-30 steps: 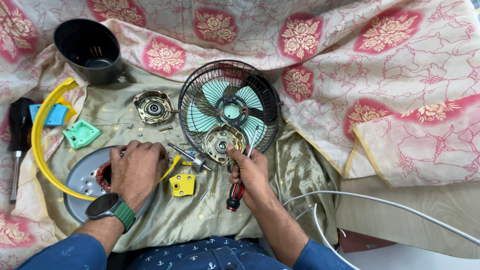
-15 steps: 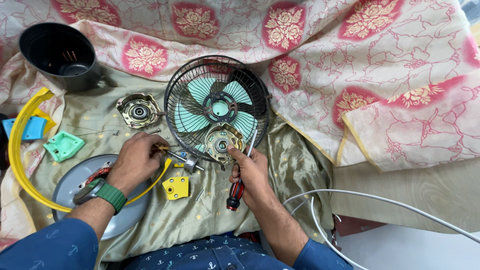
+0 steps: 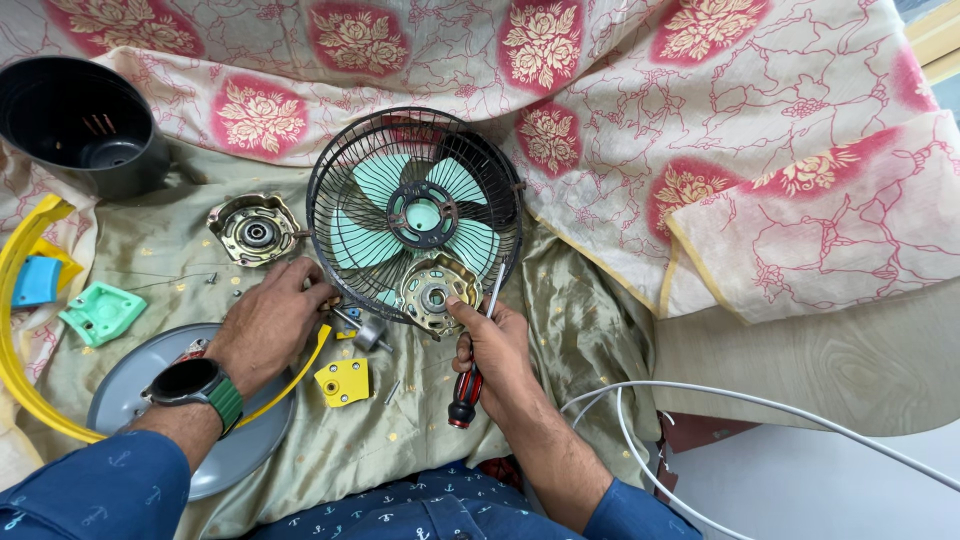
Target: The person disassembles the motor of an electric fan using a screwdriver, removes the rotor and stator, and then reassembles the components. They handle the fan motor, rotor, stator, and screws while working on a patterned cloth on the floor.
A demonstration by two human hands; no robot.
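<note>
Nearest to me, on the olive cloth (image 3: 560, 330) spread over my lap, my right hand (image 3: 497, 352) is closing around a screwdriver (image 3: 468, 385) with a red and black handle; the fingers are wrapped tight about the grip while the thumb is pressing up against the brass-coloured motor housing (image 3: 434, 290) at the bottom of the fan. The shaft is running up along the edge of the grille, and I cannot tell where its tip is sitting. My left hand (image 3: 268, 322), with a green-strapped watch (image 3: 200, 385) on the wrist, is lying palm down and loosely curled, its fingertips touching the lower left rim of the black wire fan guard (image 3: 350, 150); it is gripping nothing that I can see. Just beside it a small yellow plastic piece (image 3: 342, 381) is lying on the cloth, and a grey round cover (image 3: 130, 400) is resting under my forearm, with a yellow ring (image 3: 15, 290) curving around its left side. A little farther out, the guard is enclosing the pale green fan blades (image 3: 370, 195). Left of it a second metal motor plate (image 3: 254, 229) is lying flat, with a green square part (image 3: 101, 312) near the left edge. Farthest away, a black bucket (image 3: 85, 120) is standing on the flowered cloth (image 3: 700, 120).
</note>
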